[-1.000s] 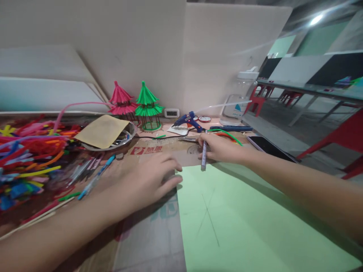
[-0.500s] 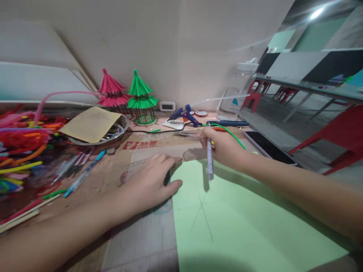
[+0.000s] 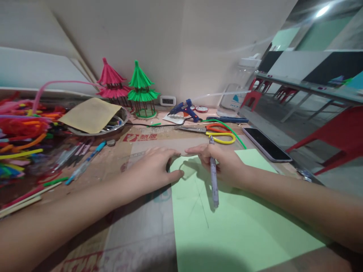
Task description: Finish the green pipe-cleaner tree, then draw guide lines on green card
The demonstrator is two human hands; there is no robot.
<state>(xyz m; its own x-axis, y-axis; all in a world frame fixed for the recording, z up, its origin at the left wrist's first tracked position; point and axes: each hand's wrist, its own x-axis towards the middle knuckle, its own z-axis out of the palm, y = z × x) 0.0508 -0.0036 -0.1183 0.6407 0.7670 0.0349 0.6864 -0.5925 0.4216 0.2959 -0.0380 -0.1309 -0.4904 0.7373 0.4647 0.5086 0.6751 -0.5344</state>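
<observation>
A light green paper [image 3: 227, 234] lies on the table, marked with thin crossing pencil lines. My left hand [image 3: 155, 166] rests at the paper's upper left corner, thumb and fingers apart, holding nothing. Over the upper part of the paper, my right hand [image 3: 221, 162] holds a pale purple pen [image 3: 214, 189], which points down toward me, with the index finger stretched to the left. Behind that hand are scissors [image 3: 221, 138] with orange and yellow handles.
Green [image 3: 141, 94] and red [image 3: 109, 81] pipe-cleaner towers stand at the back, beside a blue glue gun [image 3: 184, 108]. Colourful pipe cleaners [image 3: 22, 143] are heaped left. A phone [image 3: 266, 144] and a bottle [image 3: 235, 90] are on the right.
My right hand has moved down toward me with the pen, its index finger now stretched out, and the scissors' handles have come into sight. The view has shifted slightly.
</observation>
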